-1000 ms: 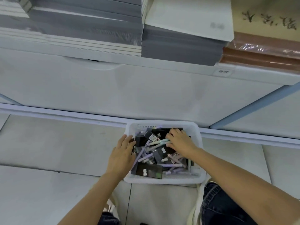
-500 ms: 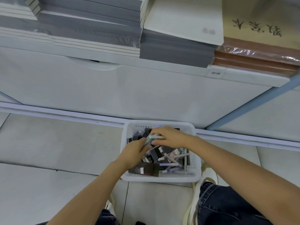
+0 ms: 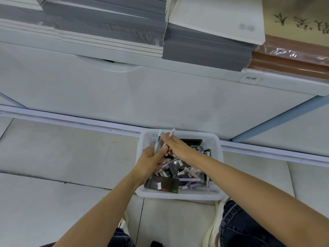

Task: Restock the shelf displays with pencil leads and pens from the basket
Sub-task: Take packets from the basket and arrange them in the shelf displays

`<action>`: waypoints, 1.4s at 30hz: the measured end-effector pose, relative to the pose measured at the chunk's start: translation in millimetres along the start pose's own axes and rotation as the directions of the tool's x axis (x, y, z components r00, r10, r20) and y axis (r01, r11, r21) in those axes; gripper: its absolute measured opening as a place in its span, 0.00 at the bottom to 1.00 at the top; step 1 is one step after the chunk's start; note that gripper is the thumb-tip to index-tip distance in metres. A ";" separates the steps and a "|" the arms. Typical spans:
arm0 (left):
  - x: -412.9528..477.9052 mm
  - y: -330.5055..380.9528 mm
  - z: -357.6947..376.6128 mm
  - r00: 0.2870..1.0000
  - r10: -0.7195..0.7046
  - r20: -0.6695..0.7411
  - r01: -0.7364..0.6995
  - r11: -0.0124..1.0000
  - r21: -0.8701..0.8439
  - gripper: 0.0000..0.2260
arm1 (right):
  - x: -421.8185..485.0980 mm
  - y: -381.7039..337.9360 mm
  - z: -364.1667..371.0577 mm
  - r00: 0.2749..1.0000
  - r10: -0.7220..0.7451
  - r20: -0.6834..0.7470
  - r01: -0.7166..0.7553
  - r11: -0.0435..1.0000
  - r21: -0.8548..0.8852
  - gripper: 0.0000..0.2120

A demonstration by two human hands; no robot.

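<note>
**Status: Both Hands at the Basket, Pens in Grip**

1. Basket. The white basket (image 3: 179,196) stands on the tiled floor (image 3: 71,157), directly in front of the base of the shelf (image 3: 160,93). It holds a loose mix of pastel pens (image 3: 189,179) and dark packets (image 3: 162,184).

2. Left hand. The left hand (image 3: 151,162) is positioned over the basket's left rear corner. Its fingers and thumb are curled round a pale blue pen (image 3: 157,140), which stands nearly upright, its upper end above the fingertips.

3. Right hand. The right hand (image 3: 177,147) reaches across the basket toward the left hand, and the two hands touch or nearly touch. A white pen (image 3: 172,132) projects past its fingertips. The pen appears to be pinched between the fingers, although the contact itself is hidden from this angle.

4. Surroundings. Stacks of grey notebooks (image 3: 106,24) lie on the shelf above.
</note>
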State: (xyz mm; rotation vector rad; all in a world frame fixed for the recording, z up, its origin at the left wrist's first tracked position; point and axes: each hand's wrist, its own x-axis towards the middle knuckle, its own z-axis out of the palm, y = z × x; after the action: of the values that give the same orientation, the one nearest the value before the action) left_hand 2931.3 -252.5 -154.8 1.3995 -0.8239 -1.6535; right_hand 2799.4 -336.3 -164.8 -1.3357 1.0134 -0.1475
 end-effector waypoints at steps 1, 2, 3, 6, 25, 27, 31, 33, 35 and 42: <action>0.5 -1.5 -5.2 1.000 0.008 -0.029 -0.008 1.000 0.008 0.12 | 2.5 3.9 -2.1 1.000 -0.014 -0.026 0.013 0.999 -0.036 0.22; 1.2 -3.2 -11.2 0.997 0.006 -0.079 -0.005 1.000 0.021 0.12 | 5.8 8.8 -4.6 0.996 -0.047 -0.082 0.037 0.992 -0.119 0.21; 2.1 -5.2 -17.4 0.990 0.001 -0.139 0.004 0.999 0.032 0.13 | 9.5 15.6 -8.1 0.986 -0.091 -0.140 0.055 0.969 -0.242 0.18; 3.6 -14.0 -33.0 0.966 -0.003 -0.259 0.021 0.998 0.067 0.13 | 17.9 39.3 -16.9 0.971 -0.231 -0.062 0.125 0.713 -0.690 0.18; -2.4 30.8 -13.4 0.925 0.070 -0.372 -0.063 0.997 0.032 0.08 | -19.0 -52.9 -56.2 0.924 -0.298 -0.239 0.296 0.954 -0.045 0.09; -10.5 49.4 -8.0 0.900 0.130 -0.415 -0.122 0.992 0.044 0.08 | -37.8 -69.3 -58.3 0.926 -0.300 -0.231 0.306 0.952 -0.010 0.11; -26.6 82.8 2.2 0.873 0.178 -0.453 -0.188 0.982 0.024 0.09 | -73.5 -105.6 -65.4 0.927 -0.304 -0.217 0.323 0.945 0.055 0.07; -34.9 101.4 8.6 0.876 0.226 -0.425 -0.254 0.967 -0.009 0.08 | -89.9 -124.5 -69.5 0.938 -0.297 -0.177 0.312 0.948 0.066 0.06; -42.6 122.1 14.6 0.869 0.283 -0.406 -0.300 0.954 0.021 0.14 | -105.6 -142.5 -72.1 0.942 -0.314 -0.117 0.313 0.949 -0.024 0.05; -78.3 206.7 52.2 0.827 0.545 -0.139 -0.503 0.828 0.248 0.12 | -162.2 -210.0 -73.6 0.788 -0.615 -0.012 0.565 0.731 -0.381 0.18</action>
State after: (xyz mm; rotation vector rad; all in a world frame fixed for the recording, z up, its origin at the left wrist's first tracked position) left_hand 2918.9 -280.7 70.2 1.2928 -1.1584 -1.0021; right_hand 2747.6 -350.9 105.2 -1.9912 0.7044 -0.5704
